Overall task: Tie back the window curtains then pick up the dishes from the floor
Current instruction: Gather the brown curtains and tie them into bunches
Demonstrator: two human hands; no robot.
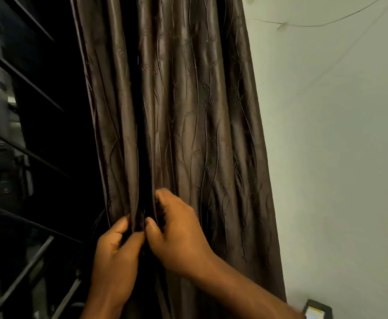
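Against the pale wall (pixel 338 157) hangs the brown curtain (pixel 188 111), gathered in long folds beside the dark window bars (pixel 27 77) on the left. Both hands meet low on its middle folds. Left hand (pixel 114 254) has its fingers curled shut, pinching a fold between thumb and fingers. Right hand (pixel 179 229), touching the left at the thumbs, also grips the cloth, its fingers bent into a fold just above. A small dark object (pixel 317 310) sits at the bottom right, too blurred to identify.
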